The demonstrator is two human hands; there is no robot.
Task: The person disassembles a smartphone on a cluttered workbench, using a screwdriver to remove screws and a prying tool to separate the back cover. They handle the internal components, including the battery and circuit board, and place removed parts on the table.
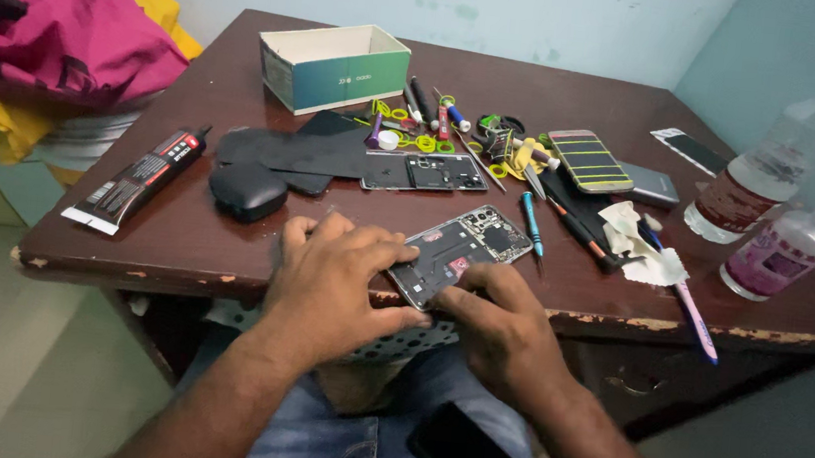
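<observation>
An opened smartphone with its back cover off and dark circuit boards exposed (460, 252) is being held down at the near edge of the dark brown wooden tabletop (218, 231). The left hand (337, 287) is being pressed on its lower left corner with fingers spread, grasping nothing else, while the right hand (498, 327) is being pinched against the lower edge, fingertips closed on the frame. The work is judged best done with the phone kept flat and steadied by the left hand, and with light, even pressure so that the boards are not being flexed. Counted on the tabletop: one detached black back panel with camera opening (423, 173), one black glue tube (138, 178), one open white-and-green cardboard box (333, 68), two clear plastic bottles (767, 164) (789, 246), and one blue-handled screwdriver (531, 221).
</observation>
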